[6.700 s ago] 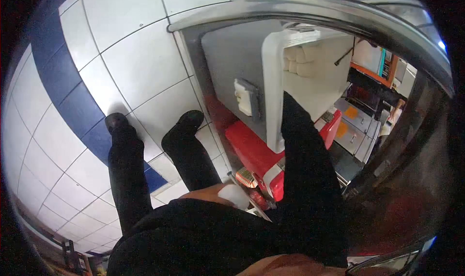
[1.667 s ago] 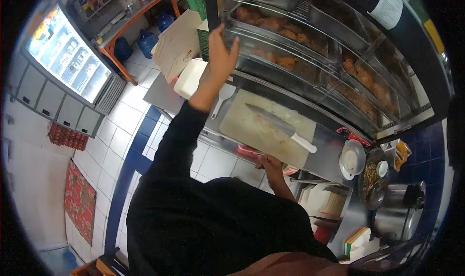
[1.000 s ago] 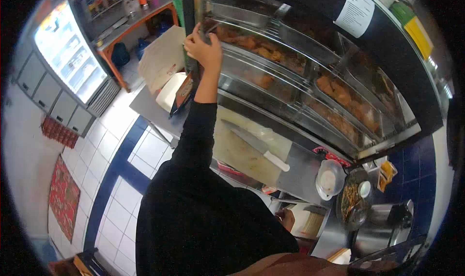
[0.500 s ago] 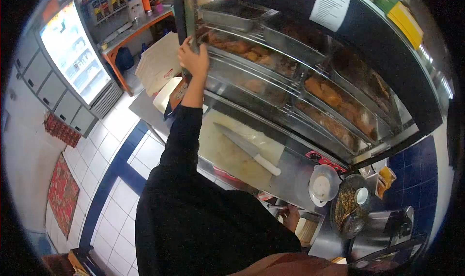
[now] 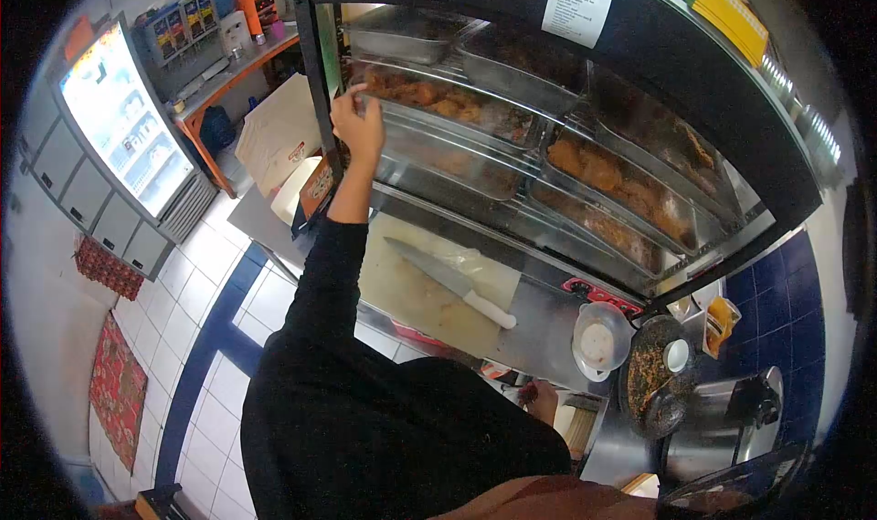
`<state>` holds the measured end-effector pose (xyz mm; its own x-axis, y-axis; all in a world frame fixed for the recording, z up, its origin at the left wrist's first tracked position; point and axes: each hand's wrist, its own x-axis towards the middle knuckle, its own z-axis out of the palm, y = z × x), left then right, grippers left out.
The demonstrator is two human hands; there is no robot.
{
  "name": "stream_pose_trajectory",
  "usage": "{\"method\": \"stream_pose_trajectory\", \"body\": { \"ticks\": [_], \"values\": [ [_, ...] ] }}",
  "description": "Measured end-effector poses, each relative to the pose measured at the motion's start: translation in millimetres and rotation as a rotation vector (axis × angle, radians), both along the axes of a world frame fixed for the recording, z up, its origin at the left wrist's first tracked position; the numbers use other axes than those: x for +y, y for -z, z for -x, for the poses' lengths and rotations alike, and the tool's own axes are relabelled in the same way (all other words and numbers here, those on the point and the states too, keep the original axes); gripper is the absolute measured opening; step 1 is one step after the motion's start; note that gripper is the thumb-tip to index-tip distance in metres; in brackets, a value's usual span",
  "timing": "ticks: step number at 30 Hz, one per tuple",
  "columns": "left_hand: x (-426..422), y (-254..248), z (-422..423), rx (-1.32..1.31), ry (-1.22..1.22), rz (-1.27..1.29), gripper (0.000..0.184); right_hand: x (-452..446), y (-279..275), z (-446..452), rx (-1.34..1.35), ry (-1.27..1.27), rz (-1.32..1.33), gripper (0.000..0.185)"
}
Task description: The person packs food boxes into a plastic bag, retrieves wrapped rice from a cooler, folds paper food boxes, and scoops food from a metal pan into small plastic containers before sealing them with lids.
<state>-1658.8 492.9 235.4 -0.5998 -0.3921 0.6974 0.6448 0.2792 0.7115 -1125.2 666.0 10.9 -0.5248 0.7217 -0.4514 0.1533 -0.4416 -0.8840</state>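
My left hand (image 5: 357,126) is raised at the left edge of the glass-fronted display case (image 5: 708,73), its fingers curled against that edge, thumb held apart. Trays of browned fried food (image 5: 598,166) stand on the racks behind the glass. Low at the counter's front edge, my right hand (image 5: 543,401) is closed beside an open compartment; something small and dark shows at its fingertips, too unclear to name. Between the hands, a large knife with a white handle (image 5: 489,308) lies on a pale cutting board (image 5: 411,292), touched by neither hand.
A clear plastic bowl (image 5: 600,337), a dark stone mortar (image 5: 650,374) with crumbly food and a metal pot (image 5: 726,424) stand to the right. Folded cardboard (image 5: 279,136) and a white container (image 5: 290,191) are on the left. A lit fridge (image 5: 128,123) stands farther back.
My left hand has gone from spread in the air to curled at the case's left edge. My right hand has moved right and down, beside the open compartment. The view has shifted.
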Motion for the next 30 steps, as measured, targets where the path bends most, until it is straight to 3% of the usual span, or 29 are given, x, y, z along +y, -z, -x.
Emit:
{"method": "stream_pose_trajectory", "body": {
  "ticks": [2, 5, 18, 26, 29, 30],
  "values": [
    [14, -2, -23, 0.034, 0.052, 0.035, 0.026, 3, -6, 3, -0.040, -0.075, -0.099, 0.018],
    [32, -1, -51, 0.057, 0.135, 0.135, 0.031, 2, -11, 5, 0.029, 0.051, 0.035, 0.017],
    [109, -12, -162, 0.074, 0.630, 0.241, 0.045, -3, -4, -20, -0.036, 0.142, 0.061, 0.018],
    [125, -16, -182, 0.108, 0.850, 0.290, 0.058, -19, 5, -16, -0.087, 0.213, -0.090, 0.021],
    [113, -14, -168, 0.184, 0.955, 0.305, 0.057, -40, -5, 3, -0.064, 0.294, -0.104, 0.022],
    [108, -6, -160, 0.099, 1.014, 0.192, 0.052, -46, -7, 13, -0.046, 0.328, -0.066, 0.020]
  ]
}}
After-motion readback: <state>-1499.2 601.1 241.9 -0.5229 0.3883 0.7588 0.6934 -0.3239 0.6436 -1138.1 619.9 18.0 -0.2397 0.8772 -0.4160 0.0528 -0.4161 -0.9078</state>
